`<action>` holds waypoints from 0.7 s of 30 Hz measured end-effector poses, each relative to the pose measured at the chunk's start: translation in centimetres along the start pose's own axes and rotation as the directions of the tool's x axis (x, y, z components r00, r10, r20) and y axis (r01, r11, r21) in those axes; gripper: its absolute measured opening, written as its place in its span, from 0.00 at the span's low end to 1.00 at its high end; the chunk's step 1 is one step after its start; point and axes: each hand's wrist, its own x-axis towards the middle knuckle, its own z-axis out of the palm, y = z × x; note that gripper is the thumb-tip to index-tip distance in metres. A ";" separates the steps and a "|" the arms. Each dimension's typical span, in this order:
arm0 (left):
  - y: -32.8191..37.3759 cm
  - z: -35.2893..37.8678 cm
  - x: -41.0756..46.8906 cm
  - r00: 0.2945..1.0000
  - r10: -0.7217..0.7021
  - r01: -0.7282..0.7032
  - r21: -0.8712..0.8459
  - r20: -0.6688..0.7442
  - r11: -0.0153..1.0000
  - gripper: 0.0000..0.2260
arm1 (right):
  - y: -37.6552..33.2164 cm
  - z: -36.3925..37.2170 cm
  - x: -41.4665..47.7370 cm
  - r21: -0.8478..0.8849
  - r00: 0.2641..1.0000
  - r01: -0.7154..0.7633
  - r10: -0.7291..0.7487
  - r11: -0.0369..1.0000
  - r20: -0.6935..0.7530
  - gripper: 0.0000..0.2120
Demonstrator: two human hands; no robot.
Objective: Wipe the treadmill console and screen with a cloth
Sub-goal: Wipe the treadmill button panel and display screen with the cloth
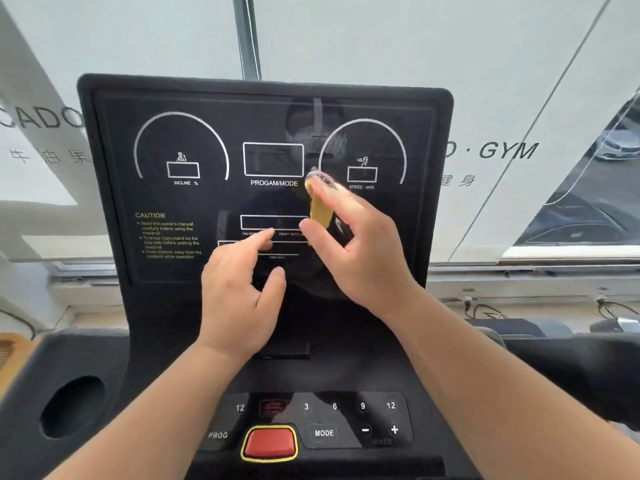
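Observation:
The black treadmill console (166,327) rises in front of me, its glossy screen (194,202) dark with white dials and a CAUTION text. My right hand (360,251) is raised before the screen's middle right, thumb and fingers pinching a small yellow piece (320,211) with a blurred clear bit at its top; whether it is a cloth I cannot tell. My left hand (239,292) hovers at the screen's lower middle, fingers spread, index finger pointing at the lower display boxes, holding nothing.
Below the hands lies the button panel (377,419) with number keys, MODE, plus and minus, and a red stop button (270,442). A round cup holder (72,407) sits at the lower left. Behind the console is a window with frosted gym lettering.

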 end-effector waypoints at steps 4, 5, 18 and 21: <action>2.2 -1.3 1.9 0.999 -0.041 0.041 -0.212 0.005 0.976 0.19 | -2.0 -2.6 0.6 0.293 0.977 -0.208 0.214 0.933 0.013 0.09; 2.8 -1.7 2.5 0.994 -0.055 0.078 -0.273 0.094 0.959 0.19 | -2.3 -3.1 0.7 0.376 0.971 -0.236 0.233 0.896 0.054 0.07; 5.5 -2.9 2.4 0.939 -0.064 0.204 -0.393 0.339 0.897 0.11 | -1.3 -8.3 -0.5 0.205 0.831 -0.456 0.331 0.866 0.447 0.20; 5.4 -2.0 1.9 0.909 -0.043 0.158 -0.248 0.414 0.956 0.11 | 0.5 -8.2 -1.7 -0.121 0.803 -0.432 0.442 0.894 0.399 0.08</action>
